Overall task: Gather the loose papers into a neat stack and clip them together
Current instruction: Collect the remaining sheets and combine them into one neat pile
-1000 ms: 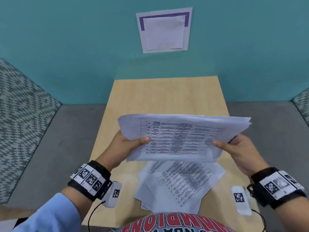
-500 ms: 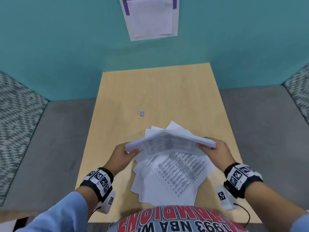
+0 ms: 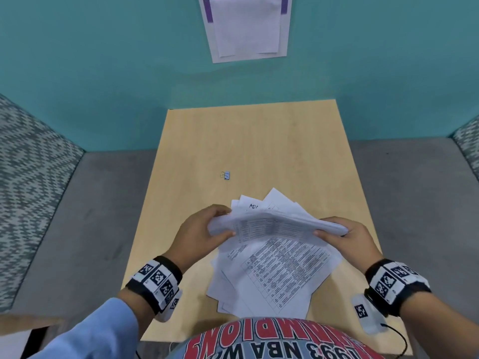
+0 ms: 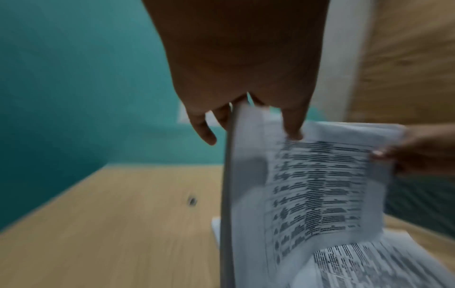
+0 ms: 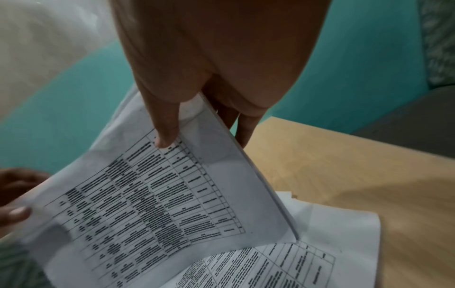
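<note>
2 hands are on the job here: the left hand [image 3: 199, 230] pinches the held stack [image 3: 277, 224] at its 9 o'clock end, thumb on the printed face and fingers curled behind, and the right hand [image 3: 347, 238] grips the 3 o'clock end the same way. That bundle hovers just over the loose sheets [image 3: 274, 275], which are fanned out crooked on the table [image 3: 259, 141] at the 6 o'clock side, corners poking every which way. I'd call this roughly halfway through the gathering: 1 batch is in hand and looking fairly square along its edges, though bowed in the middle, while several pages below are not yet collected. The binder clip [image 3: 225, 175] sits alone toward 11 o'clock of the papers, well apart and untouched, so the clipping is all to come. The pages are white, printed with dense black tables.
</note>
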A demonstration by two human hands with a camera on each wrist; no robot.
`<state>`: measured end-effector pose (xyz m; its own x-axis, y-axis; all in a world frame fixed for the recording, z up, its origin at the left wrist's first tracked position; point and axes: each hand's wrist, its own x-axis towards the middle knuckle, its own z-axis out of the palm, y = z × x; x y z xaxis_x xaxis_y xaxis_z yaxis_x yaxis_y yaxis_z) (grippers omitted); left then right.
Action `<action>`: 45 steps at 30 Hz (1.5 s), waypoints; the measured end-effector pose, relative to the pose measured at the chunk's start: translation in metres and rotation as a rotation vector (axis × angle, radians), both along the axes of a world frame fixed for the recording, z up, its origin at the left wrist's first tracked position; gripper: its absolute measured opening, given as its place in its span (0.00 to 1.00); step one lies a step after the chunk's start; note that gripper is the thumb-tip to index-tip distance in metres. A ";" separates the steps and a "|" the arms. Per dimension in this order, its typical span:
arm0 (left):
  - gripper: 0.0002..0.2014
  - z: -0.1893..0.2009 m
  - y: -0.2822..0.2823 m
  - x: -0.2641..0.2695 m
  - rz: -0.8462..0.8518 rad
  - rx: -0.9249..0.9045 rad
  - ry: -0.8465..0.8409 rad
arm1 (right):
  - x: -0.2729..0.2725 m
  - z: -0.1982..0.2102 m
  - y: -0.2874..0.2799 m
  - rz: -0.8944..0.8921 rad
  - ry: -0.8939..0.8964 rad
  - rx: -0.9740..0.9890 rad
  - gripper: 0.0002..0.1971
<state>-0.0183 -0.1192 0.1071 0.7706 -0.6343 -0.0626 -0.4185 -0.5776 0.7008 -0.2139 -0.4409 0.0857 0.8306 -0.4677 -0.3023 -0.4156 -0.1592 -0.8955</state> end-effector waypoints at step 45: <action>0.24 0.040 0.162 0.061 0.392 0.334 0.235 | 0.048 -0.117 0.111 0.073 0.830 -0.516 0.37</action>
<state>0.0430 0.0431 0.1467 0.8856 -0.2196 -0.4092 0.0174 -0.8648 0.5019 -0.1655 -0.3295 -0.0318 0.4782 -0.6627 -0.5763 -0.8557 -0.4992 -0.1360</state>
